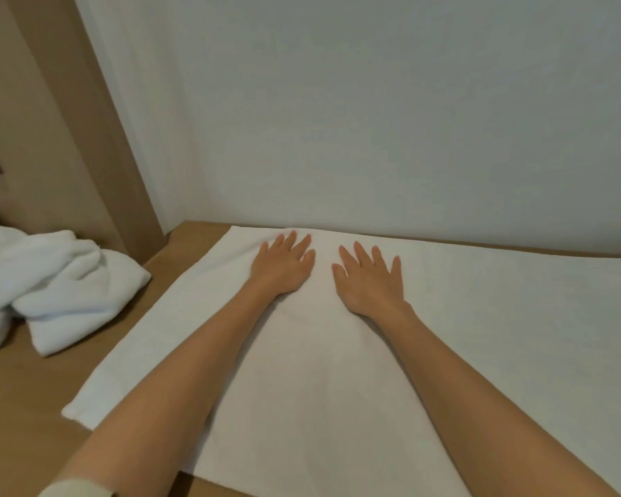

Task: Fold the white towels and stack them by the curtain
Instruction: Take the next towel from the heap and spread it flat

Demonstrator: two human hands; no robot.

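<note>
Head view: a flat white terry towel [319, 389] at six o'clock is being pressed by left hand [284, 267] and right hand [370, 281], fingers spread, folding seemingly barely begun, with a crumpled white towel heap [61, 288] unfolded at nine o'clock.

White towel [337, 371], tan table [33, 407].

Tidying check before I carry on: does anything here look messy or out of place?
Only the crumpled towel heap at the left, bunched and unfolded on the brown surface. The spread towel lies flat under the left hand and right hand, with nothing spilled or damaged.
</note>
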